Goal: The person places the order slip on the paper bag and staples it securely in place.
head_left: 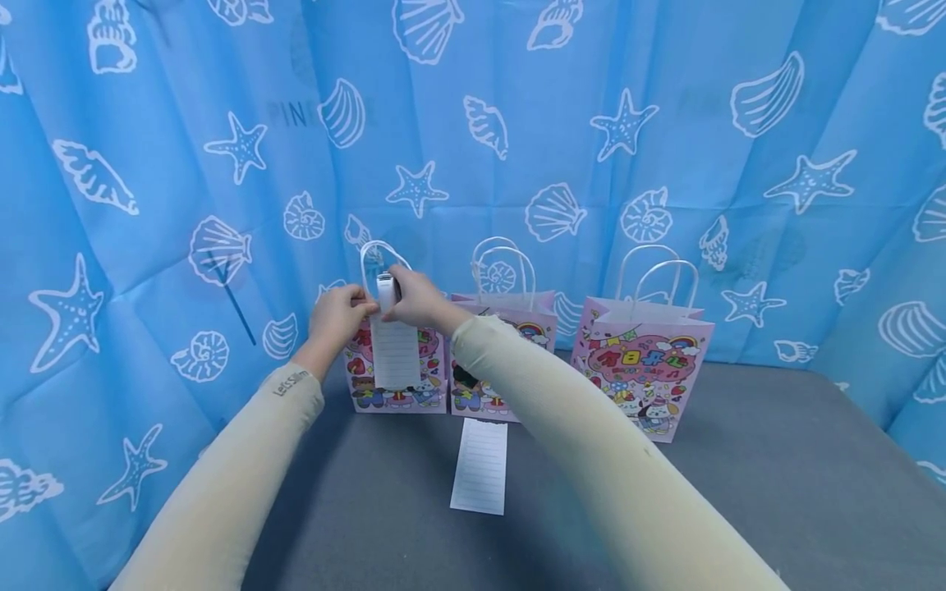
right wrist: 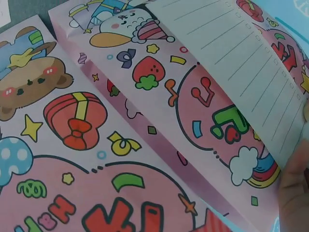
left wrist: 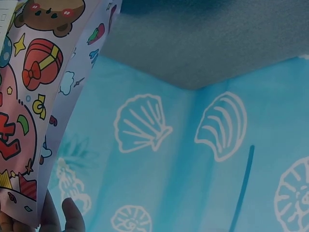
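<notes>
In the head view my right hand (head_left: 423, 302) grips a small white stapler (head_left: 386, 294) upright at the top of the leftmost pink paper bag (head_left: 434, 398). A lined slip of paper (head_left: 397, 355) hangs down the bag's front below the stapler; the right wrist view shows my right fingers (right wrist: 295, 186) beside the slip's upper end. My left hand (head_left: 338, 316) pinches the bag's top edge at its left side. In the left wrist view, fingers (left wrist: 72, 215) lie on both sides of the bag's corner. The stapler's lower part is hidden by my hand.
A second pink bag (head_left: 543, 308) stands right beside the first, partly covered by my right forearm. Farther right is a third bag (head_left: 643, 361) with white handles. Another lined slip (head_left: 480, 468) lies on the grey table (head_left: 776, 492). A blue shell-print curtain (head_left: 473, 74) hangs behind.
</notes>
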### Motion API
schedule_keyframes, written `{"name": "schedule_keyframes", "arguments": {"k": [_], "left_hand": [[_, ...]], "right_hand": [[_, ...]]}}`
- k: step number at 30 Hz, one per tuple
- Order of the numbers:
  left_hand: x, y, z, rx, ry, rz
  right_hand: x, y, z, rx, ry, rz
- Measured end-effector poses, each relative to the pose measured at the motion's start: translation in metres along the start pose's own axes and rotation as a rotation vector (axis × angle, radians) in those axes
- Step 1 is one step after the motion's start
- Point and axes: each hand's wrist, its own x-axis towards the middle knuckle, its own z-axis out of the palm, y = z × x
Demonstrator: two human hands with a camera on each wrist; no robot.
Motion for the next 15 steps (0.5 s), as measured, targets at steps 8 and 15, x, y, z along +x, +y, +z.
{"name": "schedule_keyframes", "arguments": {"k": [8, 15], "left_hand": [[0.0015, -0.0040, -0.0021, -0.045, -0.034, -0.003], [0.0044, -0.0065, -0.0046, -0.079, -0.097, 0.023]], "right_hand": [[0.0011, 0.0002, 0.0077, -0.009, 0.064, 0.013], [0.0001, 0.0024, 0.0094, -0.047, 0.092, 0.005]]}}
